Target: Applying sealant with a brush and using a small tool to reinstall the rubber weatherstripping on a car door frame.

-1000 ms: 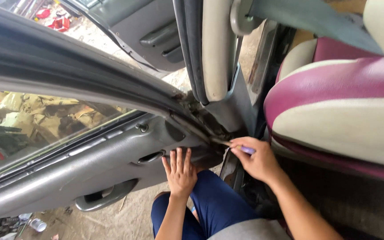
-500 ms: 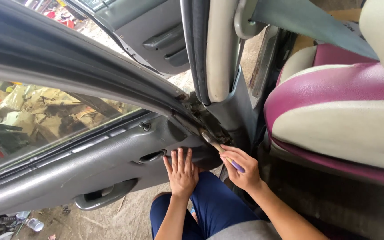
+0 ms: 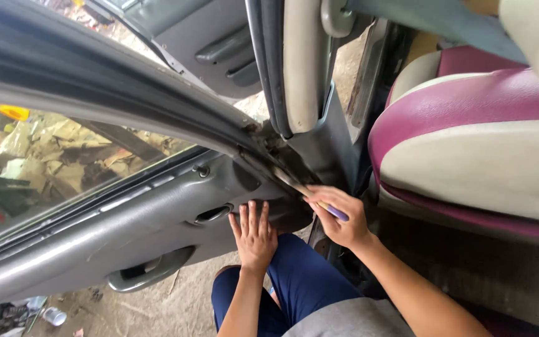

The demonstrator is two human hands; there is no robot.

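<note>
My left hand [image 3: 255,235] lies flat with fingers spread on the grey inner panel [image 3: 126,231] of an open car door, just right of the inner door handle [image 3: 212,214]. My right hand [image 3: 339,216] grips a slim tool with a purple handle [image 3: 335,212]. The tool's metal end pokes up and left into the gap where the door's rear edge meets the door frame [image 3: 282,175]. My knee in blue trousers [image 3: 301,281] is below both hands.
A pink and cream car seat [image 3: 469,143] fills the right. The grey door pillar [image 3: 319,137] with a cream trim stands behind my hands. The door window [image 3: 51,156] shows clutter outside. Another grey door panel [image 3: 219,50] is at the top. A small can [image 3: 52,316] lies on dirt ground.
My right hand has moved left and up with the tool, from beside the seat to the door's rear edge. My left hand has stayed flat on the door panel.
</note>
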